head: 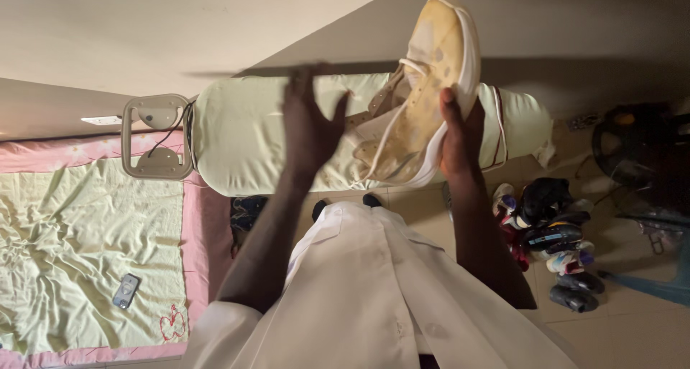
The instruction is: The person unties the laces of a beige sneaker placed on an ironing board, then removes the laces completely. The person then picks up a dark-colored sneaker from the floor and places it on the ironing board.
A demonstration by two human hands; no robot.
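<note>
My right hand (460, 135) grips a worn yellowish-white sneaker (424, 74) by its side, lifting it sole-edge up over the ironing board (237, 135), which has a pale green cover. White laces hang loose from the shoe. My left hand (307, 125) is raised beside the shoe with fingers spread and holds nothing; its motion blurs the fingertips. My white coat sleeves and front fill the lower middle of the view.
An iron rest (154, 135) sticks out from the board's left end. A bed with a pale green sheet (79, 247) and pink border lies at the left, with a phone (126, 290) on it. A pile of shoes (553, 240) sits on the floor at the right, near a dark fan (636, 143).
</note>
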